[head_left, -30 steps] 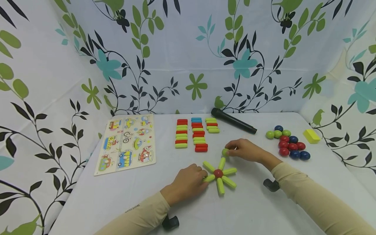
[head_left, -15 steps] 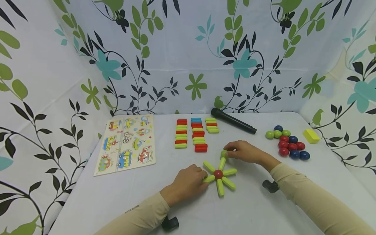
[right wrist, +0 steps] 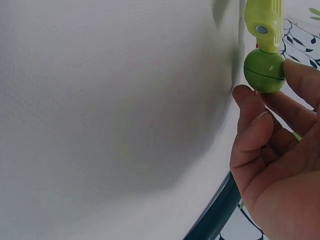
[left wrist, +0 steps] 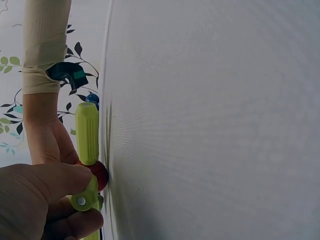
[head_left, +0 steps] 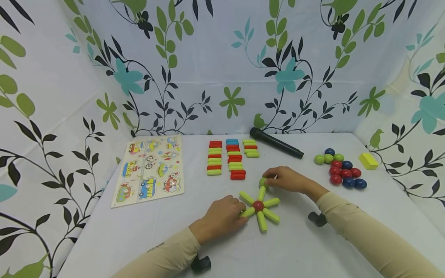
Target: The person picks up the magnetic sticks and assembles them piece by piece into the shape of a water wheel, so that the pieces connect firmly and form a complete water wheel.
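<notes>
On the white table lies a star of several green sticks [head_left: 271, 215] set around a red ball [head_left: 258, 205]. My left hand [head_left: 242, 213] pinches the end of the star's left stick [left wrist: 82, 199], with the red ball [left wrist: 99, 172] just beyond it. My right hand [head_left: 269, 180] holds a green ball [head_left: 263, 182] at its fingertips. In the right wrist view the green ball [right wrist: 264, 70] sits against the end of the upper stick [right wrist: 264, 22], between my fingers [right wrist: 260, 135].
A wooden vehicle puzzle board [head_left: 149, 170] lies at the left. Rows of red, green and blue sticks [head_left: 229, 158] sit behind the star. A black cylinder [head_left: 276, 143] lies farther back. At the right are loose balls [head_left: 342, 172] and a yellow block [head_left: 368, 160]. Patterned cloth walls enclose the table.
My right hand has shifted the green ball slightly left and down, onto the tip of the upper stick. The left hand has stayed on the left stick.
</notes>
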Tool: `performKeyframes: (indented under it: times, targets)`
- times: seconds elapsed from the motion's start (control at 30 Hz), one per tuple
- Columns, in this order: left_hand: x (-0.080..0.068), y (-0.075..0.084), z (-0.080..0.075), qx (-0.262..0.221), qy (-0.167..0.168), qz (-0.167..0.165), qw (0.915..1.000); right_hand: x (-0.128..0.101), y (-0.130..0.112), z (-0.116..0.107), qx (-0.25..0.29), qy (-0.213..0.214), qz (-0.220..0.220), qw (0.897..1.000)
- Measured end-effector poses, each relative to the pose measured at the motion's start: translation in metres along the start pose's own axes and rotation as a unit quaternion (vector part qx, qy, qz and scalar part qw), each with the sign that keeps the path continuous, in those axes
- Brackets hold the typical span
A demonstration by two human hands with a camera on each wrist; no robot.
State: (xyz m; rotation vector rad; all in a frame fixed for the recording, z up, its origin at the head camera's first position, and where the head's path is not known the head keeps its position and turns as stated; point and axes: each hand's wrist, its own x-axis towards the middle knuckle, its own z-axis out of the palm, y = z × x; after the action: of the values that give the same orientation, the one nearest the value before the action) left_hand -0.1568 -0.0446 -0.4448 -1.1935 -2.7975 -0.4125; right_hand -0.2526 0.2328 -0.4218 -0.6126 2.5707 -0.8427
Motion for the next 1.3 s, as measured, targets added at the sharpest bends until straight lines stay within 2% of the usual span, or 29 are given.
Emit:
performKeyframes:
  times: [0.3,0.37,0.43,0.5,0.6,0.7,0.8,0.93,1.3]
  targets:
    - [0.001,0.0,0.001,0.002,0.001,0.0,1.0,-0.001,0.0,-0.002,-0.013,0.003,0.007,1.0]
    - [0.001,0.0,0.002,0.004,0.006,0.003,1.0,-0.004,0.003,-0.009,-0.031,0.023,0.01,0.999]
    - [0.001,0.0,0.002,0.005,0.01,0.005,0.9999,-0.008,0.009,-0.021,-0.063,0.062,0.019,0.996]
    - [0.002,0.0,0.003,0.005,0.013,0.007,0.9999,-0.014,0.017,-0.036,-0.112,0.114,0.034,0.987]
    - [0.002,0.0,0.003,0.004,0.014,0.007,0.9999,-0.024,0.037,-0.061,-0.195,0.17,0.084,0.962]
    - [0.001,0.0,0.003,0.0,0.01,0.005,0.9999,-0.033,0.061,-0.079,-0.26,0.179,0.14,0.939]
    - [0.0,0.0,0.003,-0.006,0.007,0.001,1.0,-0.041,0.08,-0.086,-0.296,0.165,0.172,0.925]
    - [0.0,0.0,0.003,-0.009,0.008,0.001,0.9999,-0.046,0.093,-0.086,-0.322,0.16,0.17,0.918]
    - [0.0,0.001,0.002,-0.006,0.004,-0.001,1.0,-0.047,0.106,-0.082,-0.345,0.17,0.148,0.911]
